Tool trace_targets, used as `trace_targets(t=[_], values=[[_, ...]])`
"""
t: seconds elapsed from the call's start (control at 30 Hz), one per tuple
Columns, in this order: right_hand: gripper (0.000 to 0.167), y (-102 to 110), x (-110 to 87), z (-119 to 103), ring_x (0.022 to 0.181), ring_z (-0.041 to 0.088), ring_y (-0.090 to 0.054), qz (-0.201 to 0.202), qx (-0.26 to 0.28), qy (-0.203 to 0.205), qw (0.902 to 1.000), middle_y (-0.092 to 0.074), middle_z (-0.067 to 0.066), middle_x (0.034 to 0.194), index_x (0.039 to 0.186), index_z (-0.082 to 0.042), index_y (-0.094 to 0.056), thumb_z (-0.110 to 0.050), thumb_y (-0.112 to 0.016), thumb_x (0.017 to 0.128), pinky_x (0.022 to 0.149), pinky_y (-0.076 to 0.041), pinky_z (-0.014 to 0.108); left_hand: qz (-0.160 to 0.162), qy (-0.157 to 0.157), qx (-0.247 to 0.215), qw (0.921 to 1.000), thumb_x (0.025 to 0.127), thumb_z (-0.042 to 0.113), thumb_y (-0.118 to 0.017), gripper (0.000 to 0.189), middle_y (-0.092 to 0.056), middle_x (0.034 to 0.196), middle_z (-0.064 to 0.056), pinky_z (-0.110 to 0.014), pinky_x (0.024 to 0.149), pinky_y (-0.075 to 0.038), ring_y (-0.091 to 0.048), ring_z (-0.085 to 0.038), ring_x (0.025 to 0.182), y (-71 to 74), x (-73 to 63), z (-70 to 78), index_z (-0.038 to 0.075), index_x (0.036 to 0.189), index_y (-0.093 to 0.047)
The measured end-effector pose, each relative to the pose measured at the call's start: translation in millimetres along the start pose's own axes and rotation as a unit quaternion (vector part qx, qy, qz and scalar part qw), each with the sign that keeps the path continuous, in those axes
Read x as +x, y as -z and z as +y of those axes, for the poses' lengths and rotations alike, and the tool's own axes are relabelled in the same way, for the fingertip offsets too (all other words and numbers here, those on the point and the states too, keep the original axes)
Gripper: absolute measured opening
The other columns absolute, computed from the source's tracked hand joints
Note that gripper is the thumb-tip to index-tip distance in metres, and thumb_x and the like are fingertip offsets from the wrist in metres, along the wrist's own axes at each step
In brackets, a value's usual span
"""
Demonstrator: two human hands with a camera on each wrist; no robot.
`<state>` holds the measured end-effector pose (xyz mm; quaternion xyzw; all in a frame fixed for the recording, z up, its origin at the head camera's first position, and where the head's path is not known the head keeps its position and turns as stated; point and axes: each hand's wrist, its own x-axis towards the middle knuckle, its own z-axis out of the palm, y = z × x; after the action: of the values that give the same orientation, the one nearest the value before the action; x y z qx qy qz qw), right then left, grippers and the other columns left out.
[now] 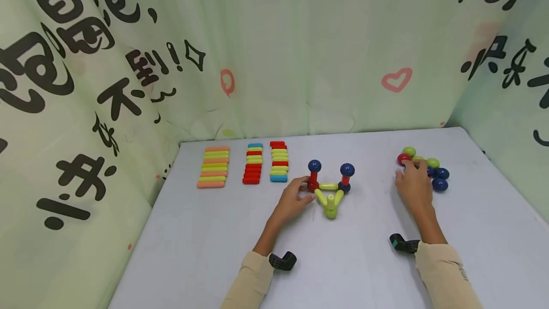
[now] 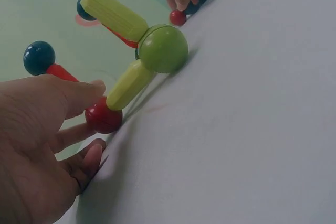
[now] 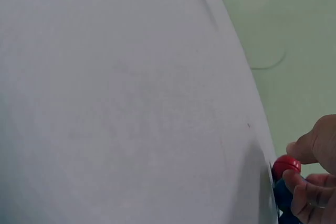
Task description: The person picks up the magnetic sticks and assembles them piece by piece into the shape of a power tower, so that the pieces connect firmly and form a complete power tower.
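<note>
A ball-and-rod model stands mid-table: yellow-green rods join a red, a blue and a green ball in a triangle. Red rods rise from two corners, each topped by a blue ball; a yellow-green rod points up from the green one. My left hand holds the model's red corner ball between thumb and fingers. At the right, my right hand pinches a loose red ball at the edge of a ball cluster, partly covering the blue and green balls there.
Three stacks of rods lie at the back left: an orange and yellow-green row, a mixed row and another mixed row. Loose blue balls and green balls sit near the right edge. A printed curtain borders the table.
</note>
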<state>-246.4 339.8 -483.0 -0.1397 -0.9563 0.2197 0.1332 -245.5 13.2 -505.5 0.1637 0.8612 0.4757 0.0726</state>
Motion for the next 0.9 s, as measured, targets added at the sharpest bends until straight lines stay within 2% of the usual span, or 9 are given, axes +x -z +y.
trace_targets(t=[0.13,0.23,0.4,0.53,0.6,0.7,0.77,0.83,0.9], values=[[0.046,2,-1.6,-1,0.104,0.060,-0.049,0.009,0.013,-0.031,0.9994,-0.030,0.041,0.136,0.134,0.016,-0.043,-0.010,-0.053,0.098,0.094,-0.042,0.067,0.007,0.019,-0.014,0.9997,0.092,0.026,-0.069,0.043,-0.060,0.126,-0.004,-0.025,0.085,-0.052,-0.057,-0.017,0.110,-3.3,-1.4,0.7,0.014,0.130,-0.053],[0.044,4,-3.7,-1,0.107,0.059,-0.046,0.009,0.021,-0.035,0.9991,-0.032,0.043,0.134,0.132,0.018,-0.045,-0.008,-0.054,0.097,0.095,-0.041,0.067,-0.006,0.015,-0.016,0.9997,0.090,0.027,-0.070,0.047,-0.061,0.128,-0.002,-0.029,0.089,-0.052,-0.056,-0.015,0.109,-5.0,-0.5,-0.3,0.016,0.132,-0.052],[0.043,1,-8.3,2,0.114,0.058,-0.044,-0.031,0.023,-0.001,0.9992,-0.042,0.043,0.125,0.126,0.016,-0.050,-0.010,-0.061,0.093,0.096,-0.040,0.068,-0.021,0.006,0.015,0.9997,0.088,0.026,-0.073,0.054,-0.062,0.127,-0.004,-0.033,0.096,-0.050,-0.056,-0.015,0.110,-7.9,0.1,-3.7,0.012,0.137,-0.053],[0.045,1,-15.9,0,0.114,0.055,-0.050,-0.067,0.054,0.025,0.9960,-0.052,0.040,0.123,0.124,0.011,-0.054,-0.019,-0.065,0.093,0.093,-0.043,0.066,-0.020,0.000,0.047,0.9987,0.086,0.028,-0.076,0.051,-0.065,0.117,-0.005,-0.030,0.092,-0.051,-0.058,-0.015,0.105,-10.8,-1.3,-4.7,0.007,0.129,-0.058],[0.046,2,-19.6,-5,0.106,0.049,-0.057,-0.085,0.082,0.034,0.9924,-0.055,0.036,0.124,0.125,0.006,-0.055,-0.025,-0.066,0.093,0.087,-0.051,0.058,-0.016,-0.006,0.060,0.9980,0.085,0.029,-0.077,0.049,-0.066,0.113,-0.005,-0.028,0.089,-0.052,-0.059,-0.015,0.102,-11.5,-1.9,-4.2,0.007,0.126,-0.060],[0.051,8,-26.0,-18,0.093,0.034,-0.065,-0.122,0.147,0.052,0.9802,-0.056,0.030,0.125,0.128,-0.001,-0.054,-0.035,-0.066,0.093,0.076,-0.056,0.035,-0.007,-0.012,0.070,0.9974,0.084,0.028,-0.078,0.045,-0.067,0.109,-0.004,-0.026,0.085,-0.053,-0.059,-0.014,0.098,-11.4,-3.0,-2.3,0.008,0.121,-0.062],[0.052,11,-30.6,-27,0.085,0.024,-0.066,-0.140,0.185,0.074,0.9699,-0.059,0.024,0.120,0.130,-0.006,-0.054,-0.040,-0.066,0.092,0.070,-0.052,0.021,-0.001,-0.012,0.072,0.9973,0.084,0.028,-0.078,0.042,-0.067,0.106,-0.003,-0.024,0.083,-0.053,-0.059,-0.013,0.095,-11.4,-3.6,-1.2,0.010,0.119,-0.062],[0.051,14,-36.3,-36,0.079,0.017,-0.066,-0.156,0.225,0.101,0.9564,-0.061,0.017,0.114,0.130,-0.008,-0.054,-0.040,-0.067,0.092,0.070,-0.051,0.017,0.006,-0.008,0.070,0.9975,0.084,0.028,-0.078,0.041,-0.067,0.105,-0.002,-0.022,0.081,-0.052,-0.058,-0.012,0.093,-11.7,-4.4,-0.2,0.010,0.118,-0.061],[0.046,16,-41.9,-45,0.074,0.014,-0.064,-0.162,0.257,0.134,0.9432,-0.063,0.011,0.105,0.129,-0.009,-0.056,-0.034,-0.068,0.092,0.069,-0.052,0.019,0.014,-0.003,0.070,0.9975,0.084,0.029,-0.077,0.041,-0.066,0.103,-0.002,-0.021,0.079,-0.052,-0.057,-0.011,0.091,-12.4,-5.2,0.2,0.011,0.117,-0.060]])
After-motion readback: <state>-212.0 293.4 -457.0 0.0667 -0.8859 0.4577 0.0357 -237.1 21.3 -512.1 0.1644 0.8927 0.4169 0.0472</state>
